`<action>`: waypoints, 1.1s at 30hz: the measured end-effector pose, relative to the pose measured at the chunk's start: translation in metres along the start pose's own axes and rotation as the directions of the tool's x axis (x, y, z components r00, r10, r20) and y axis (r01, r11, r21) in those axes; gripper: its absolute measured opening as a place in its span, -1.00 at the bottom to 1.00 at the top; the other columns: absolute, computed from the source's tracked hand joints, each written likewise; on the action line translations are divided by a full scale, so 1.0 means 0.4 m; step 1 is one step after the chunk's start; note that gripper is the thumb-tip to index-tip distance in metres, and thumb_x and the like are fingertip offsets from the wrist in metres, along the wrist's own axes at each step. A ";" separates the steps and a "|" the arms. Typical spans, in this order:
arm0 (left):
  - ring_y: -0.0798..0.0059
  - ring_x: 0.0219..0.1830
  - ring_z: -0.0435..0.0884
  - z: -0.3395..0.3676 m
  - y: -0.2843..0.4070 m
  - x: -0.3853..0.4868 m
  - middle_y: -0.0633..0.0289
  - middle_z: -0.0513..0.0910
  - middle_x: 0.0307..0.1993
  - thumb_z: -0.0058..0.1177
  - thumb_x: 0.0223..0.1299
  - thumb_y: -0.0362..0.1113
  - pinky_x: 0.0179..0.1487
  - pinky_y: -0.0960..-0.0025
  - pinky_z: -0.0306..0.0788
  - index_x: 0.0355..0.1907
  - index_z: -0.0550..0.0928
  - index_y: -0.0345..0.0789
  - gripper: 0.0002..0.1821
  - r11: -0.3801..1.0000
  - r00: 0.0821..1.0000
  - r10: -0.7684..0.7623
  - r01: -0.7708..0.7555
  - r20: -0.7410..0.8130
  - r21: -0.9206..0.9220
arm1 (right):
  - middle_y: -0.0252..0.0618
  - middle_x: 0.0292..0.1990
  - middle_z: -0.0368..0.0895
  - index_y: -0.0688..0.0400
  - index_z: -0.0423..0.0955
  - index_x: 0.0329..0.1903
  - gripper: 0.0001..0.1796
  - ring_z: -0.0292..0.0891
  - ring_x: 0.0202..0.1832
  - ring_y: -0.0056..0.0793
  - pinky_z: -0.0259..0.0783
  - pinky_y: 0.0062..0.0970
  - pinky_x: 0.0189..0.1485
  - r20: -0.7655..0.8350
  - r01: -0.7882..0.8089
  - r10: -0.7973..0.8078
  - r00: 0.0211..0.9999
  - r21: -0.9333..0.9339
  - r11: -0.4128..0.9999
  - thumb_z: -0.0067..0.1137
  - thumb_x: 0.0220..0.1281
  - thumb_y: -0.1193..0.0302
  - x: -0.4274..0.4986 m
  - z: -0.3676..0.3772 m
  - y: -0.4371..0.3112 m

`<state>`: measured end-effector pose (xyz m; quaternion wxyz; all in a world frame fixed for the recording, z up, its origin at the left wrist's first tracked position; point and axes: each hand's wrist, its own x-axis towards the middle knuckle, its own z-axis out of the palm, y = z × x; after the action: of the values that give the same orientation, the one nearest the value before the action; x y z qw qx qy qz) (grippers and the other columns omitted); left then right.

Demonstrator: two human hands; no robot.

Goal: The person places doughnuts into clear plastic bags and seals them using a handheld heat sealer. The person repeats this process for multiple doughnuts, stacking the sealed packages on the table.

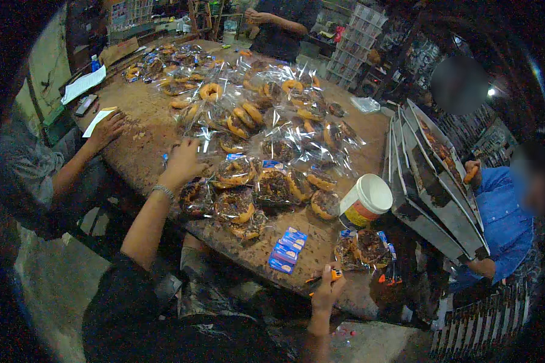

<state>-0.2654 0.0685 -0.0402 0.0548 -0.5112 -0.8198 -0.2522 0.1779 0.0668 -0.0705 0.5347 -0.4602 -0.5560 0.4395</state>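
My left hand (181, 162), with a bracelet at the wrist, reaches to the left edge of the heap of donuts in clear plastic bags (247, 119). Its fingers are against the plastic, and whether they grip a bag is hidden. Just right of it lies a bagged donut with chocolate topping and a blue label (234, 171). Near the table's front edge my right hand (328, 290) is closed around a small orange and black tool (336, 274), mostly covered by the fingers. Blue printed labels (289, 249) lie in an overlapping stack left of that hand. Beyond it are labelled bagged donuts (365, 248).
A white plastic bucket (373, 194) stands tilted in view at the right. Large metal trays (436, 181) lean there, beside a person in a blue shirt (504, 218). Another person's hand (106, 129) rests on the wooden table (134, 109) at left, by papers. A third person stands opposite.
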 end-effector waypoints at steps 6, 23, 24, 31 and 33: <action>0.06 0.01 0.49 0.047 0.034 0.137 0.11 0.39 0.09 0.19 -0.04 -0.26 0.08 -0.08 0.32 -0.11 0.61 -0.10 -0.67 0.909 0.990 0.078 -0.023 -0.117 0.416 | -0.34 -0.49 0.42 0.19 0.33 -0.16 -0.77 0.40 -0.48 -0.58 0.39 -0.51 -0.43 0.004 -0.023 0.023 1.000 0.055 0.998 0.02 0.33 0.29 -0.007 -0.012 0.014; 0.43 0.03 0.50 -0.273 0.428 -0.221 0.16 0.57 -0.07 0.08 0.11 -0.48 0.10 0.35 0.39 -0.16 0.54 -0.31 -0.79 0.218 0.862 0.502 -0.206 -0.072 -0.954 | -0.32 -0.22 0.60 0.23 0.45 -0.02 -0.47 0.53 -0.15 -0.50 0.44 -0.46 0.00 0.541 -0.107 -0.076 0.838 0.298 0.949 0.43 -0.08 0.36 -0.062 0.072 -0.189; 0.40 0.05 0.49 -0.249 0.440 -0.236 0.14 0.56 -0.06 0.09 0.09 -0.49 0.10 0.34 0.40 -0.10 0.52 -0.30 -0.73 0.266 0.842 0.538 -0.199 -0.026 -0.943 | -0.31 -0.21 0.60 0.24 0.46 -0.04 -0.47 0.52 -0.14 -0.51 0.44 -0.46 0.00 0.569 -0.142 -0.046 0.821 0.282 0.949 0.45 -0.12 0.36 -0.075 0.072 -0.195; 0.37 0.10 0.47 -0.103 0.453 -0.368 0.13 0.52 0.02 0.16 0.12 -0.27 0.18 0.30 0.36 0.08 0.42 -0.36 -0.52 -0.180 0.861 0.402 0.408 0.312 -0.895 | -0.28 -0.19 0.62 0.22 0.51 -0.08 -0.49 0.53 -0.14 -0.55 0.44 -0.50 -0.03 0.533 -0.238 0.221 0.817 -0.038 0.971 0.48 -0.16 0.36 -0.078 0.033 -0.231; 0.40 0.03 0.52 -0.081 0.453 -0.386 0.14 0.57 -0.04 0.22 0.07 -0.24 0.16 0.32 0.38 0.05 0.46 -0.37 -0.51 -0.012 0.774 0.543 0.395 0.326 -0.918 | -0.28 -0.18 0.62 0.21 0.51 -0.08 -0.49 0.52 -0.14 -0.56 0.43 -0.51 -0.04 0.493 -0.134 0.171 0.853 -0.110 0.985 0.48 -0.15 0.34 -0.065 0.023 -0.239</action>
<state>-0.0411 -0.0086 -0.0009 -0.5846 -0.4879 -0.3174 -0.5652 0.1646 0.0232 0.0181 0.3190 -0.3918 -0.6527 0.5646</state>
